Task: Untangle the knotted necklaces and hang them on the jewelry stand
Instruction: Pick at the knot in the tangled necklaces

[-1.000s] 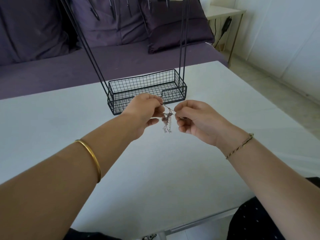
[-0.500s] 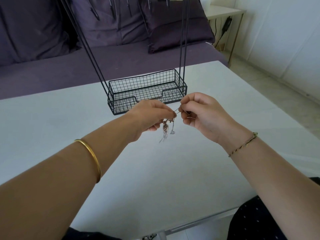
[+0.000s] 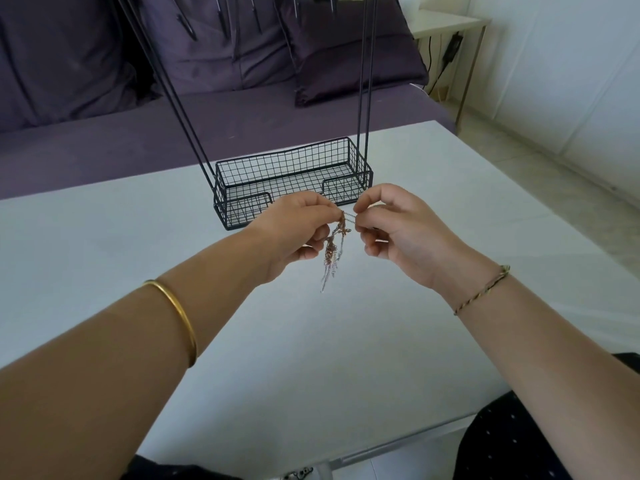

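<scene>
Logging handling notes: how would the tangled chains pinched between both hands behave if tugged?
Probably floppy: the clump of thin gold and silver chains hangs limp below the left hand and right hand. Likely light: fingertip pinches carry it. Perhaps snag-prone: strands look knotted.

Metal chains point(image 3: 334, 249) – black wire stand point(image 3: 294, 181)

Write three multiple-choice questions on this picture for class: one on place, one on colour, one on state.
1. Where is the necklace tangle? A in the wire basket; B hanging between left hand and right hand over the table; C on the sofa.
2. What colour is the left-arm bangle? A gold; B red; C black.
3. What is the right hand doing? A lying flat; B pinching a chain; C gripping the stand.
Answers: B, both pinch it midair; A, it shines gold; B, its thumb and forefinger meet on the chain.
</scene>
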`<state>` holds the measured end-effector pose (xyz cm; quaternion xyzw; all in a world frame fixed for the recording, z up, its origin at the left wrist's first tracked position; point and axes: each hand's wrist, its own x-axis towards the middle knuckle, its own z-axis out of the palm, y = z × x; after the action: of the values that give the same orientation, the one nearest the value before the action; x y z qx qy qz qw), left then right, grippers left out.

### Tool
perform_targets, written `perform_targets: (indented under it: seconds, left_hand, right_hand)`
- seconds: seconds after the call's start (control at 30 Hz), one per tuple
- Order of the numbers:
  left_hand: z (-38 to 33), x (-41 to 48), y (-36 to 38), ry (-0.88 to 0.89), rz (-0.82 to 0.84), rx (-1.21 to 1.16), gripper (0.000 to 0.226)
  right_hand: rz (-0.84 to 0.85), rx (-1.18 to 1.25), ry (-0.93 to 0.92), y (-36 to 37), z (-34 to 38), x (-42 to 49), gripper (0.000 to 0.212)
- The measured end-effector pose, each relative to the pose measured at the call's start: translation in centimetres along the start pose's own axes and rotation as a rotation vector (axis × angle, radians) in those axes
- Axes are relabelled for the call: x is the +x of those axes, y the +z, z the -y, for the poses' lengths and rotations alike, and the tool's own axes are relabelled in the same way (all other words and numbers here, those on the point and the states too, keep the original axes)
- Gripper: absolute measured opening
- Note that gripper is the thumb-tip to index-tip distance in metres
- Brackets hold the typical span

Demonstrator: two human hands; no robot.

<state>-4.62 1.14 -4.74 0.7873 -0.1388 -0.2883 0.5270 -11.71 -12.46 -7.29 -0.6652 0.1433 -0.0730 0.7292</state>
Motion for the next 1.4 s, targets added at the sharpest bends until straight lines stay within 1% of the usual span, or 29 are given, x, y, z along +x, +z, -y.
perform_targets:
  seconds: [0.23,0.37,0.43,0.53,0.63,0.77,0.83,0.9,1.0,1.1,1.27,1.33,1.4]
  left_hand:
    - [-0.26,-0.23,0.28,-0.012,0.018,-0.024,0.012]
    - [-0.30,-0.28,0.25,-0.015,-0.012,-0.044,0.014]
    - [-0.30,-0.25,0.27,-0.012,-0.025,-0.053,0.015]
    - [-0.37,-0.24,0.30,-0.007,-0.044,-0.063,0.012]
    - [-0.47,-0.35,0.26,-0.002,-0.051,-0.057,0.010]
    - [-0.38,-0.30,0.28,0.008,-0.076,-0.003,0.014]
    - [-0.34,-0.20,0.27,0.010,-0.092,0.024,0.014]
    - [-0.28,-0.13,0.21,0.014,-0.096,0.075,0.013]
    - [-0.23,-0.14,0.09,0.014,-0.069,0.147,0.009]
    - [-0.27,-0.24,0.13,0.015,-0.051,0.192,0.005]
    - [-0.20,-0.15,0.18,0.002,-0.070,0.218,0.007]
    - [-0.01,-0.09,0.09,0.003,-0.091,0.257,0.008]
    - [0.16,-0.02,-0.07,0.007,-0.109,0.262,0.007]
  right_hand:
    - [-0.084,-0.212,-0.175,-0.13,-0.17,-0.15,0.025]
    - [-0.091,-0.275,-0.195,0.04,-0.17,-0.15,0.026]
    - [-0.093,-0.257,-0.182,0.14,-0.18,-0.11,0.023]
    - [-0.080,-0.265,-0.196,0.28,-0.13,-0.22,0.005]
    - [-0.084,-0.367,-0.251,0.33,-0.31,-0.25,0.010]
    - [-0.111,-0.470,-0.282,0.41,-0.48,-0.09,0.009]
    - [-0.124,-0.431,-0.270,0.32,-0.52,-0.05,0.008]
    - [-0.123,-0.342,-0.232,0.20,-0.46,-0.07,0.010]
    - [-0.099,-0.242,-0.171,0.03,-0.38,-0.02,0.013]
    - [-0.099,-0.262,-0.166,-0.09,-0.50,0.14,0.013]
    - [-0.120,-0.341,-0.200,-0.15,-0.65,0.26,0.013]
    - [-0.101,-0.384,-0.179,-0.31,-0.59,0.33,0.013]
    - [-0.051,-0.367,-0.130,-0.43,-0.51,0.39,0.012]
